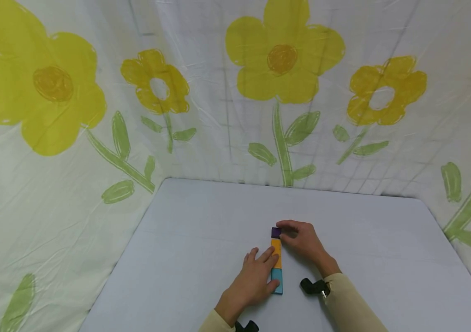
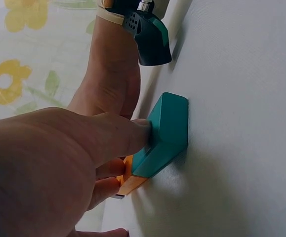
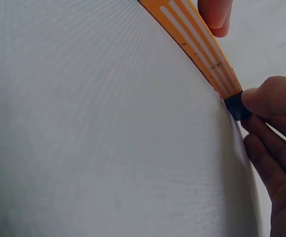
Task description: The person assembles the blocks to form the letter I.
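Three blocks lie end to end in a straight row: a teal block point(image 1: 277, 275) nearest, an orange block point(image 1: 276, 263) in the middle, and a small dark purple block point(image 1: 275, 233) at the far end. My left hand point(image 1: 252, 280) rests along the row, fingertips on the orange block and thumb on the teal one. With thumb and fingertips, my right hand point(image 1: 305, 240) pinches the purple block. White stripes run along the orange block's side in the right wrist view. There the purple block point(image 3: 237, 106) touches the orange block's end, partly hidden by the thumb.
The blocks lie on a white table point(image 1: 202, 221) with rounded far corners. A white curtain point(image 1: 202, 152) printed with yellow flowers hangs behind and beside it. Dark wrist-camera mounts point(image 1: 313, 286) sit at both wrists, low over the table.
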Demonstrator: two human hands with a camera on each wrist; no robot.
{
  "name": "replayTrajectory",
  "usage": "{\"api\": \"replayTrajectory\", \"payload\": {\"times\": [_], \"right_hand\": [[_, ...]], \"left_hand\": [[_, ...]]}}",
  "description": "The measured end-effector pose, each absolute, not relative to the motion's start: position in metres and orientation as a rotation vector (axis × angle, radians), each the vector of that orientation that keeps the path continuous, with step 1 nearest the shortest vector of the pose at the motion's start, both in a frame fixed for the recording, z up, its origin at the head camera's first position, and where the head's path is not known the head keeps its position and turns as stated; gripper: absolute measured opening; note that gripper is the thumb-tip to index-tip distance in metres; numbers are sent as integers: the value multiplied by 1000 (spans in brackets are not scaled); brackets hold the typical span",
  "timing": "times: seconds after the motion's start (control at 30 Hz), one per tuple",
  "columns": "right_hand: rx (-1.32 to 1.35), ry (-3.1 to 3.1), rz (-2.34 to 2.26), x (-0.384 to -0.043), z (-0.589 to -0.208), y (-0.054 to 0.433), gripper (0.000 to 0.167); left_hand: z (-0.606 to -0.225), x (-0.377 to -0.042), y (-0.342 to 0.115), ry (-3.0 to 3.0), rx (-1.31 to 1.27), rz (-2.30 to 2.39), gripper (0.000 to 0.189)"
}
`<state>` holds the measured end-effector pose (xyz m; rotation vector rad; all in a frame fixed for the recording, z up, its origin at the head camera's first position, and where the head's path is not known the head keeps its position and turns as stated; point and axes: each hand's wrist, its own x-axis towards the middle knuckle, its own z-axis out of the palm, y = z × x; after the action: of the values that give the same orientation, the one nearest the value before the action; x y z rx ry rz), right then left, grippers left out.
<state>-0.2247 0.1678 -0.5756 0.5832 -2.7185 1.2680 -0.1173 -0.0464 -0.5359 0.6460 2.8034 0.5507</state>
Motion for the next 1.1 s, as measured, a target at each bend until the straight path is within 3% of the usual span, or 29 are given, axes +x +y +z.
{"api": "replayTrajectory", "payload": {"times": [0.8,1.1], "right_hand": [[531,-2714,1285,-221,-576,173,31],[360,-2659,1323,-199,-571,184,29]], "left_hand": [[-534,-117,-46,2791,633,553,66],[-533,-118,-50,2786,639,552,68]]}}
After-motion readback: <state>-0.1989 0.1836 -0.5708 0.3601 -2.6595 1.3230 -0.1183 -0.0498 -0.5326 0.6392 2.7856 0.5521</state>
